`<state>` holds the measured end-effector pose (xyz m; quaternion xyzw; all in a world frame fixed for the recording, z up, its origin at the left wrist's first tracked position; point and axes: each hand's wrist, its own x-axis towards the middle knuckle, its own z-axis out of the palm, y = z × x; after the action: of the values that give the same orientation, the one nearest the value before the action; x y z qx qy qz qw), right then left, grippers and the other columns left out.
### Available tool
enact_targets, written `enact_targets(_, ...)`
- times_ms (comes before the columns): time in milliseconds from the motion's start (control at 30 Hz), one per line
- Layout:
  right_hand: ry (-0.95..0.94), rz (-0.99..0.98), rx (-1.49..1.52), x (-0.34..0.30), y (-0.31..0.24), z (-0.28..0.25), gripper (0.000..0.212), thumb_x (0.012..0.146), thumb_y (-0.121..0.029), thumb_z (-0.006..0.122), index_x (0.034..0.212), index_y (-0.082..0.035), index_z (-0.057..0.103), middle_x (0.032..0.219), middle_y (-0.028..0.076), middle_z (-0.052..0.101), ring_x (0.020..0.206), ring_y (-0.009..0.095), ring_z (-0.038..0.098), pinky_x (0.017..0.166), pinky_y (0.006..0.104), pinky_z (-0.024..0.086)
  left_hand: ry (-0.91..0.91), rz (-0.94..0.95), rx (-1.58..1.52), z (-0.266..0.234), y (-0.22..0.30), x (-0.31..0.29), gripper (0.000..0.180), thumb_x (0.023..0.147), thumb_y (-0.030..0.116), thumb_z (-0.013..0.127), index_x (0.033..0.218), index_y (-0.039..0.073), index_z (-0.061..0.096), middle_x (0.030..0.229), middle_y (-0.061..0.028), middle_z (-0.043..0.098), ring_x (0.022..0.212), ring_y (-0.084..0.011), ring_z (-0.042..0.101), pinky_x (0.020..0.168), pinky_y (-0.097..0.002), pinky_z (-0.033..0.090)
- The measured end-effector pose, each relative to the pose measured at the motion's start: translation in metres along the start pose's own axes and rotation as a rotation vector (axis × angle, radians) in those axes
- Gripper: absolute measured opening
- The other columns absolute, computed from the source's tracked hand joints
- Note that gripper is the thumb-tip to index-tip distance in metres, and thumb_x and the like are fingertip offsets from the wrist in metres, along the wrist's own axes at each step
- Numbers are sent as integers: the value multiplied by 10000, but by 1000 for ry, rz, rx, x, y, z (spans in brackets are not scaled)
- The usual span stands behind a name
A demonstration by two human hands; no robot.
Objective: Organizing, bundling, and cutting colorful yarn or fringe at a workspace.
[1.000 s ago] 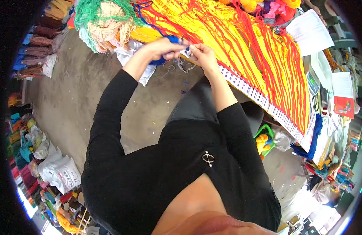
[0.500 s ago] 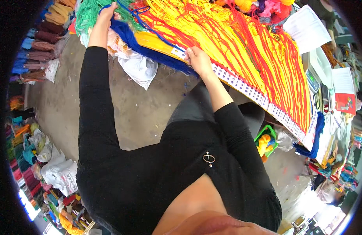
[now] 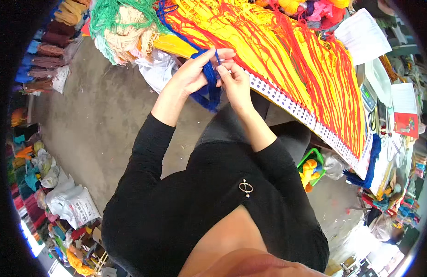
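Note:
A bundle of dark blue yarn hangs from my left hand, looped over the palm between thumb and fingers. My right hand pinches a blue strand close beside it. Both hands meet just off the near edge of the table. Beyond them lie long yellow and red yarns, fanned out from a white card strip with rows of punched holes along the table edge. Blue strands also run from the bundle up the left side of the yellow yarns.
Green and cream yarn is heaped at the table's far left, above a white bag. Paper sheets, a scale and more blue yarn are at the right. A green basket stands under the table. Yarn hanks line the left.
My left hand has come from the far left back toward my right hand, bringing the blue yarn along. The blue yarn now gathers in a loop around my left hand.

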<state>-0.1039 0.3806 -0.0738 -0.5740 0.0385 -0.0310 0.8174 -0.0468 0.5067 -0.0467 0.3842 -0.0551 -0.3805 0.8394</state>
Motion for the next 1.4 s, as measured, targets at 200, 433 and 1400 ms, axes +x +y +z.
enact_targets(200,-24,-4,-3,-12,-13,-10,168,926,-169,495,872,-24,560,755,28,603,587,69,524,523,187,372,28,1,-86,3,-4,6,454,938,353,431,1236,13,461,1234,-143,514,1109,-267,519,716,-343,500)
enact_targets(433,-10,105,180,-22,-22,-15,220,951,-219,441,845,-39,509,723,74,608,527,113,529,508,204,395,147,92,48,8,-2,2,376,904,315,521,1128,14,547,1074,-118,586,970,-208,562,818,-359,480)
enact_targets(1400,10,38,33,-26,-24,-23,188,952,-211,442,869,-53,500,694,25,562,545,99,536,525,193,387,300,161,113,25,-1,0,267,880,253,576,966,6,629,829,-27,605,695,-90,530,619,-246,487)
